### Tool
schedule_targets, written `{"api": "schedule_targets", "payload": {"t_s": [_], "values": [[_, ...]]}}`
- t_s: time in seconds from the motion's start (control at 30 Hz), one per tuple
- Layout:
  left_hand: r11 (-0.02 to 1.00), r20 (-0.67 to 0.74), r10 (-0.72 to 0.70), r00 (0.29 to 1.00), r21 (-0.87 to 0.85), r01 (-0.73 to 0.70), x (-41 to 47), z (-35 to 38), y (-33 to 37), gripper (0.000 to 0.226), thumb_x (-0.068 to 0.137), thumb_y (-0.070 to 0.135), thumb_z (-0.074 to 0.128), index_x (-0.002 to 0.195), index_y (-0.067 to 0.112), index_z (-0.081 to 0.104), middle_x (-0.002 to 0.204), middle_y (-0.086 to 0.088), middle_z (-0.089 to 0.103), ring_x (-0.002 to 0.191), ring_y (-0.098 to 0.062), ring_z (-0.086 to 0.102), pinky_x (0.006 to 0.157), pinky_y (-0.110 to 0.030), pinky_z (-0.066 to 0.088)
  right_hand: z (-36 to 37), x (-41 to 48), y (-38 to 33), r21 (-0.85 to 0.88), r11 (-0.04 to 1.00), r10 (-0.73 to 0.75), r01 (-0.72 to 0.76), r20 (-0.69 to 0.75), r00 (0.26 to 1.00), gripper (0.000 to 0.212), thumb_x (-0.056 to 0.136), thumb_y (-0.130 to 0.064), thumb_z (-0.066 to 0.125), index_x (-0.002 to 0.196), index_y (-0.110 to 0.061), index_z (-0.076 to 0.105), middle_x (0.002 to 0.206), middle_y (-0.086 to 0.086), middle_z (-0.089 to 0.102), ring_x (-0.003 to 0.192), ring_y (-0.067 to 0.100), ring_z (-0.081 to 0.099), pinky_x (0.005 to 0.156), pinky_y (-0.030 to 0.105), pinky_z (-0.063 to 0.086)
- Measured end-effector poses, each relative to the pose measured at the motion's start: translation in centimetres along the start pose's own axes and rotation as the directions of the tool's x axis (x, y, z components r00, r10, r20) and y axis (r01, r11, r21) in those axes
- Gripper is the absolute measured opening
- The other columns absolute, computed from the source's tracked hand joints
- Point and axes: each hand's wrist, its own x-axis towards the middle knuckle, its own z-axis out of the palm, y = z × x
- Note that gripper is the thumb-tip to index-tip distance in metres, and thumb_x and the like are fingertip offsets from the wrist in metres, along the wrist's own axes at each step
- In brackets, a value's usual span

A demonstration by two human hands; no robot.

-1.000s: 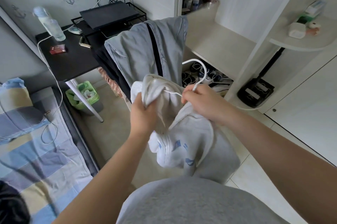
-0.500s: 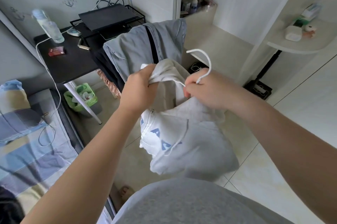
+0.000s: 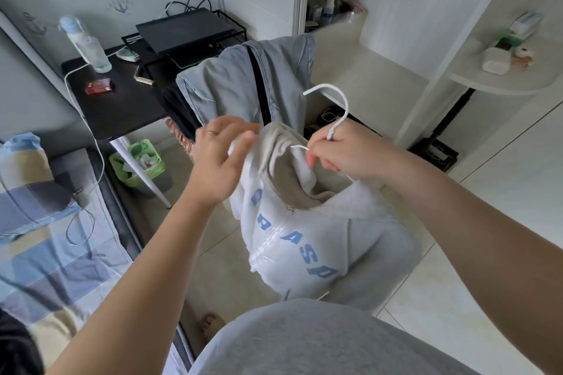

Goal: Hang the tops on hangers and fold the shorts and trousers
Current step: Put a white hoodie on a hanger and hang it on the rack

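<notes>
Head view: my left hand [image 3: 219, 158] has slid up and pinches the hoodie [image 3: 292, 237] top; my right hand [image 3: 344, 155] grips the hanger [image 3: 341, 100]. Nearly hung, I think.

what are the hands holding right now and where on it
The right hand grips the white hanger at its neck, just below the hook; the left hand holds the white zip hoodie by its neck edge.

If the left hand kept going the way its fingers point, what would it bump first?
The hoodie: the left hand is right at its collar. Past that, probably the grey garment, but depth is unclear.
</notes>
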Motion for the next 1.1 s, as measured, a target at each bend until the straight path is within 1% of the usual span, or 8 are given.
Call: {"api": "schedule_targets", "payload": {"t_s": [0.13,0.27,0.4,0.57,0.7,0.87,1.0,1.1], "values": [[0.964,0.144,-0.266,0.953,0.060,0.260,-0.6,-0.9,-3.2,0.060,0.093,0.057,0.059,0.143,0.024,0.049,0.140,0.001,0.054,0.131,-0.022,0.047,0.110,-0.048,0.039,-0.9,-0.1,0.9,0.113,0.992,-0.056,0.061,-0.047,0.997,0.025,0.082,-0.025,0.053,0.066,-0.012,0.067,0.052,0.000,0.036,0.055,0.022,0.033,0.055,0.034,0.028],[0.923,0.342,-0.352,0.871,-0.026,0.383,-2.1,-0.2,-4.7,0.022,0.090,0.046,0.070,0.096,0.024,0.070,0.078,0.002,0.071,0.073,-0.014,0.063,0.067,-0.024,0.051,-2.4,-0.6,2.1,0.092,0.993,-0.073,0.078,-0.057,0.996,0.030,0.093,-0.023,0.059,0.068,-0.006,0.065,0.051,-0.005,0.032,0.052,0.017,0.029,0.053,0.031,0.023],[0.964,0.291,-0.255,0.922,-0.005,0.268,-2.9,0.3,-4.9,0.041,0.089,0.049,0.069,0.071,0.014,0.056,0.054,0.009,0.045,0.050,-0.005,0.040,0.049,-0.018,0.033,-3.2,-1.2,2.8,0.000,0.996,-0.084,0.084,-0.002,0.996,0.034,0.100,-0.018,0.057,0.069,-0.011,0.068,0.047,-0.012,0.033,0.046,0.006,0.029,0.048,0.020,0.025],[0.977,0.251,-0.181,0.951,-0.068,0.204,-2.2,-2.2,-5.0,0.055,0.069,0.068,0.077,0.067,0.015,0.061,0.057,0.007,0.044,0.054,-0.007,0.038,0.053,-0.026,0.031,-3.2,-1.6,4.6,-0.060,0.998,0.014,-0.006,0.133,0.991,0.035,0.100,-0.024,0.058,0.067,-0.015,0.067,0.050,-0.005,0.033,0.050,0.015,0.030,0.049,0.027,0.026],[0.967,0.269,-0.100,0.958,-0.201,0.158,-1.6,-3.2,-3.3,0.047,0.066,0.063,0.077,0.069,0.016,0.070,0.055,-0.001,0.048,0.053,-0.007,0.039,0.051,-0.022,0.033,-1.0,-1.3,5.5,-0.113,0.993,0.028,-0.023,0.045,0.999,0.035,0.099,-0.022,0.058,0.065,-0.017,0.065,0.069,0.031,0.047,0.061,0.025,0.039,0.058,0.041,0.034],[0.941,0.423,-0.129,0.897,-0.233,0.245,-2.5,-4.4,-3.8,0.045,0.065,0.055,0.085,0.067,0.014,0.066,0.059,-0.002,0.044,0.055,-0.013,0.034,0.053,-0.028,0.029,0.4,-2.0,5.3,0.133,0.987,-0.082,0.096,-0.105,0.991,0.033,0.098,-0.018,0.059,0.066,-0.011,0.065,0.061,0.013,0.037,0.057,0.020,0.034,0.052,0.028,0.024],[0.985,0.101,-0.152,0.983,-0.069,0.159,-3.5,-4.9,-4.0,0.039,0.079,0.057,0.077,0.082,0.021,0.062,0.079,0.008,0.060,0.075,-0.010,0.055,0.071,-0.025,0.044,1.1,-2.6,4.5,0.178,0.964,-0.184,0.198,-0.095,0.978,0.032,0.092,-0.027,0.053,0.074,-0.005,0.067,0.057,0.018,0.041,0.049,0.014,0.033,0.050,0.022,0.027],[0.973,0.310,-0.134,0.941,-0.137,0.184,-3.5,-5.1,-2.9,0.039,0.087,0.068,0.053,0.075,0.031,0.058,0.070,0.007,0.058,0.067,-0.012,0.055,0.066,-0.029,0.045,1.8,-2.5,4.1,0.144,0.961,-0.227,0.236,-0.076,0.971,0.032,0.093,-0.031,0.053,0.072,-0.011,0.067,0.063,0.032,0.040,0.053,0.034,0.035,0.054,0.036,0.027]]}}
